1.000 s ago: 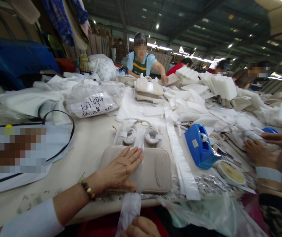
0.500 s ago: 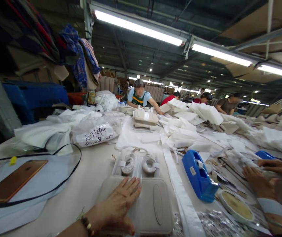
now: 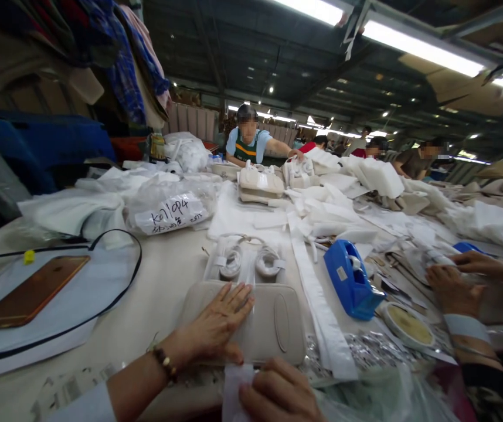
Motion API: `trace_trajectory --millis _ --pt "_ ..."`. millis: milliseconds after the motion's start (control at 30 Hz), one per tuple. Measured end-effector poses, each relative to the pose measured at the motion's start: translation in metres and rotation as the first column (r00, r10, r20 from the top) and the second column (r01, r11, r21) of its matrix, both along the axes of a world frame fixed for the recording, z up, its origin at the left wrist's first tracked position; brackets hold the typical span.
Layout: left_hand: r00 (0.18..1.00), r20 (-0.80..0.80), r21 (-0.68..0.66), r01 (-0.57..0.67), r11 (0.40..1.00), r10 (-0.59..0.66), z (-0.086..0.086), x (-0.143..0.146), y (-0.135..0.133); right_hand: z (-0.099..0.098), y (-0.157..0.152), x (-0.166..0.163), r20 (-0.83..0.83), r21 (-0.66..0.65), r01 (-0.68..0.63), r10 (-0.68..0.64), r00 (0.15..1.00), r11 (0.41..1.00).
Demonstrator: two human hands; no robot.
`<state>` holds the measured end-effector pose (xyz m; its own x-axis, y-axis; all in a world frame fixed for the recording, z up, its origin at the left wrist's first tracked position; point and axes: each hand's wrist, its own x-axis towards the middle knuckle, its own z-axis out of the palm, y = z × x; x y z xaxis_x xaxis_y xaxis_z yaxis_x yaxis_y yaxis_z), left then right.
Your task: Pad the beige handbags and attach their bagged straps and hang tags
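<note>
My left hand [image 3: 214,322] lies flat, fingers spread, on a beige padded panel [image 3: 273,319] with an oval mark, near the table's front edge. My right hand [image 3: 280,394] is curled at the bottom edge, gripping a clear plastic strip [image 3: 233,391] that runs up over the panel. Just beyond the panel lie two coils of white cord [image 3: 249,262] in clear wrapping.
A blue tape dispenser [image 3: 350,280] and a round tin [image 3: 408,326] sit to the right, beside a co-worker's hands [image 3: 456,287]. A phone [image 3: 29,291] with a black cable lies at left. A labelled plastic bag [image 3: 170,211], white foam sheets and other workers fill the far table.
The view tilted up, then back down. My right hand has risen into view at the bottom, holding the plastic strip. My left hand has stayed flat on the panel.
</note>
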<state>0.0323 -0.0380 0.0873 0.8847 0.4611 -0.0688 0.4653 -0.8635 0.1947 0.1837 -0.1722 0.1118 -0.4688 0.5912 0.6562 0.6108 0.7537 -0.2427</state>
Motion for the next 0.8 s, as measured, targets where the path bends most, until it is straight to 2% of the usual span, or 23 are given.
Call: trace_trajectory --millis 133,233,333,500,667,800 --pt "0.994 0.1 0.08 0.044 0.996 -0.052 -0.017 -0.006 0.003 0.013 0.047 0.011 -0.094 0.0 -0.01 0.01 0.996 1.0" --pt "0.975 0.204 0.139 0.061 0.988 -0.089 -0.027 -0.009 0.004 0.001 0.08 0.019 -0.203 -0.068 0.022 -0.036 0.979 0.997" --pt "0.964 0.241 0.184 0.071 0.98 -0.115 -0.029 -0.01 0.003 -0.018 0.103 0.024 -0.258 -0.19 0.023 -0.072 0.964 0.982" --pt "0.949 0.294 0.177 0.063 0.982 -0.113 -0.03 -0.01 -0.001 -0.039 0.112 0.027 -0.327 -0.287 0.03 -0.127 0.936 0.957" --pt "0.913 0.386 0.179 0.063 0.982 -0.129 -0.034 -0.01 -0.005 -0.043 0.107 0.028 -0.362 -0.366 0.034 -0.176 0.915 0.93" --pt "0.889 0.45 0.147 0.019 0.989 -0.084 -0.038 -0.01 -0.012 -0.045 0.107 0.027 -0.363 -0.388 0.059 -0.212 0.907 0.92"
